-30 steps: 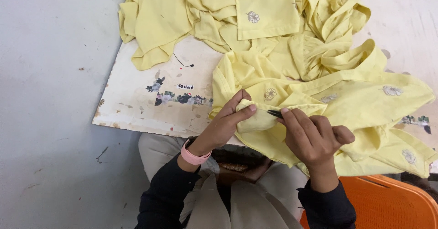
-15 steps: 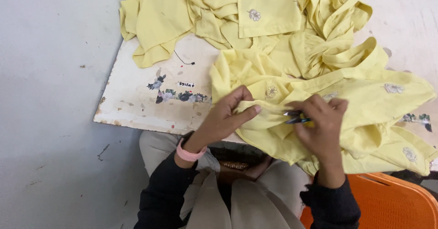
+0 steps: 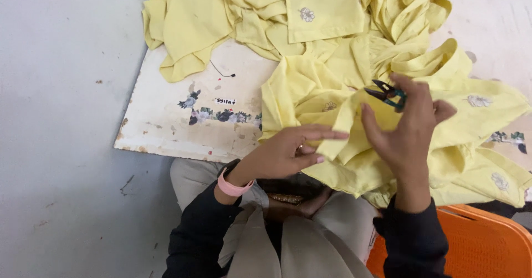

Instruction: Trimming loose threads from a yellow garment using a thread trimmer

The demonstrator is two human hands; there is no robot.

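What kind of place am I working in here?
Likely a small garment finishing spot set on the floor: a heap of yellow embroidered garments on a worn white board, and thread snips in the right hand.

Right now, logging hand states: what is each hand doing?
Left hand: open, fingers under the yellow fabric.
Right hand: closed on small thread snips.

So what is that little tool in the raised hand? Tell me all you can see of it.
They look like small thread snips: dark pointed blades, slightly parted, on a teal handle, seemingly metal. The right hand holds them raised above the yellow fabric, fingers around the handle, blades pointing up and to the left. Nothing else touches them.
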